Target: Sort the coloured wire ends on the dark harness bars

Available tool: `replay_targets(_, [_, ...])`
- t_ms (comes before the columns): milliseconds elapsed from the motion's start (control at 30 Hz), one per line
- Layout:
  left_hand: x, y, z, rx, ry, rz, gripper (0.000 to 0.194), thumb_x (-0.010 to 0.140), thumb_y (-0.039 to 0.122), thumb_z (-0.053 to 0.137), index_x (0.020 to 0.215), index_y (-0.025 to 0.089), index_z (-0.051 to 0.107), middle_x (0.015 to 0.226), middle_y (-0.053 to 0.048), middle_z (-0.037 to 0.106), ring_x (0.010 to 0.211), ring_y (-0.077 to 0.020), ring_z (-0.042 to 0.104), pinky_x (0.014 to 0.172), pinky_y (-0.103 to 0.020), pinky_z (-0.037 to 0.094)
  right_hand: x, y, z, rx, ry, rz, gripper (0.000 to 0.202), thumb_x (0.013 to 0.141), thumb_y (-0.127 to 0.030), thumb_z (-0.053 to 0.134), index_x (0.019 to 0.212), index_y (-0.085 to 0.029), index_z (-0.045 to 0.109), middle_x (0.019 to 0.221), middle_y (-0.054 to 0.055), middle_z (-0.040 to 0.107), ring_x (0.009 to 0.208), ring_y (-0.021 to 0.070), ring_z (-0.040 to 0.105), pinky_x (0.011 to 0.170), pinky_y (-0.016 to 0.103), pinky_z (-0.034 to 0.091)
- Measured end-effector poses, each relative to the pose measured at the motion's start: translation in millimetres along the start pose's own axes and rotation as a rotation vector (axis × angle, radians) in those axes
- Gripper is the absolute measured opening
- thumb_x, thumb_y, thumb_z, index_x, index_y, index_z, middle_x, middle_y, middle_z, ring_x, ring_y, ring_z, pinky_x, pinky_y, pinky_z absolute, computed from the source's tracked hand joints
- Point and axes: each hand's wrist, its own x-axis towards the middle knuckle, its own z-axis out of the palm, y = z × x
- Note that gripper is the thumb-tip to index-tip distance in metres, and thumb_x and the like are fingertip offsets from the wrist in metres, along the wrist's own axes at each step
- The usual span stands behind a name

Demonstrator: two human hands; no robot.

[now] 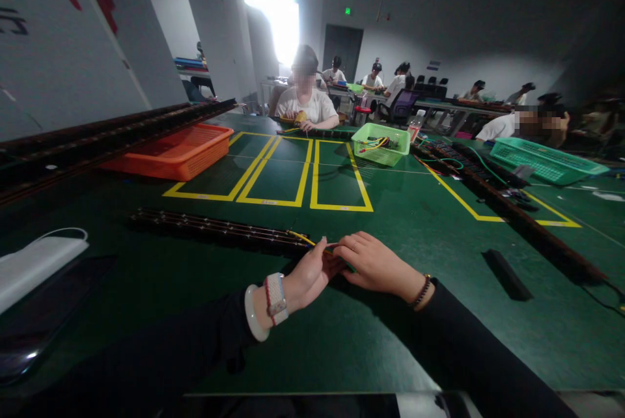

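Observation:
Both of my hands meet just beyond the near edge of the green table. My left hand [311,276] is closed, its thumb pressing on a yellow wire [301,238] that runs in from the end of a long dark strip [219,231]. Beside it, my right hand [374,264] is closed too, fingertips bent over the same wires. A bit of green wire [349,267] shows under its fingers. The wire ends are hidden between the fingers. Thin bright lines run along the dark strip, which lies flat to the left of my hands.
Left stand an orange basket [188,159], dark rails [117,128], a phone [53,317] and a white device [39,268]. A green basket [385,156] with wires stands ahead. Right lie a black bar [506,275] and a long rail [541,229]. A person [312,105] sits opposite.

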Motion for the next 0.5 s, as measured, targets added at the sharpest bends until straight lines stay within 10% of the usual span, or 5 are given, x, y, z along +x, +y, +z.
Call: replay_targets(500, [-4.2, 2.0, 7.3, 0.002, 0.038, 0.025, 0.026, 0.092, 0.026, 0.041, 0.082, 0.011, 0.059, 0.087, -0.009, 0.067, 0.090, -0.0166, 0.061, 0.094, -0.034, 0.042, -5.2, 5.9, -10.9, 0.255, -0.041, 0.046, 0.050, 0.070, -0.002, 0.046, 0.117, -0.019, 0.053, 0.105, 0.007, 0.056, 0.095, 0.0183, 0.052, 0.082, 0.032, 0.041])
